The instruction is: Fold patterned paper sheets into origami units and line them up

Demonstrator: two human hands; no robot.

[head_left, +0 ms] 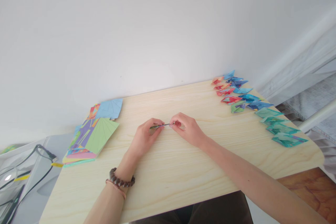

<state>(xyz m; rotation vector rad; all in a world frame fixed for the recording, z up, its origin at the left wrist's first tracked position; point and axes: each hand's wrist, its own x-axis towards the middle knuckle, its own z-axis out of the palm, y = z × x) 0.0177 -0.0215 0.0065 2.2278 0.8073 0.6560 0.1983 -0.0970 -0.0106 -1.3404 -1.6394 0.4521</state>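
Observation:
My left hand (pixel 146 137) and my right hand (pixel 187 129) meet at the middle of a pale wooden table (pixel 183 168). Between them they pinch a thin folded strip of coloured paper (pixel 162 125), seen edge-on just above the tabletop. The left fingers close on its left end, the right fingers on its right end. A beaded bracelet (pixel 121 180) sits on my left wrist.
A stack of patterned square papers (pixel 91 136) lies at the table's left edge. Several folded paper pieces, red, blue and teal (pixel 252 106), line the right side. A white wall stands behind. Cables and grey equipment (pixel 23 175) sit left of the table.

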